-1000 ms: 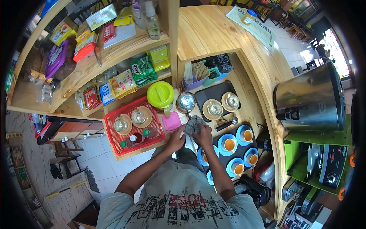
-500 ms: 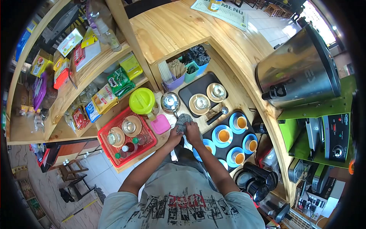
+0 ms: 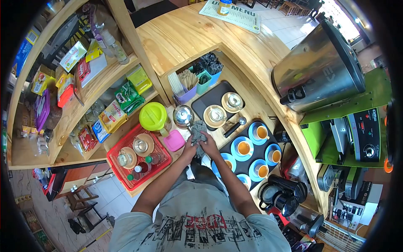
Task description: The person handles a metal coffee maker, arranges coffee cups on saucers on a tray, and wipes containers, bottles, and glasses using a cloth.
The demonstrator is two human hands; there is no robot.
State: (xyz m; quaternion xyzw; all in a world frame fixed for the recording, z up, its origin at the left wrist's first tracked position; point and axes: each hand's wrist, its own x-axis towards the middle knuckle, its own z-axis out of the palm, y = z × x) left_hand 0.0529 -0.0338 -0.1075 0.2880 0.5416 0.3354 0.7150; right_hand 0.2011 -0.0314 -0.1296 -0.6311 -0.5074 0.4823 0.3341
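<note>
My left hand (image 3: pixel 190 149) and my right hand (image 3: pixel 208 146) are close together at the counter's front edge, both closed on a grey checked cloth (image 3: pixel 198 129). Just beyond the cloth stands a shiny metal pot (image 3: pixel 183 116). A pink lid (image 3: pixel 174 140) lies left of my hands, beside a green-lidded jug (image 3: pixel 153 116). To the right, a dark tray (image 3: pixel 227 150) holds several blue saucers with filled cups (image 3: pixel 244 148). A black-handled metal tool (image 3: pixel 234 127) lies above that tray. Whether anything is inside the cloth is hidden.
A red basket (image 3: pixel 115 158) at left holds glass cups and bottles. Behind, a black tray (image 3: pixel 201 101) carries two glass cups on saucers. Packet-filled shelves (image 3: pixel 100 80) rise at left; a large steel dispenser (image 3: pixel 319 67) and a black coffee maker (image 3: pixel 282 193) stand at right.
The view has turned and shifted, so the counter items appear farther left and the shelves look more tilted. Both hands stay on the cloth, which now looks more bunched together.
</note>
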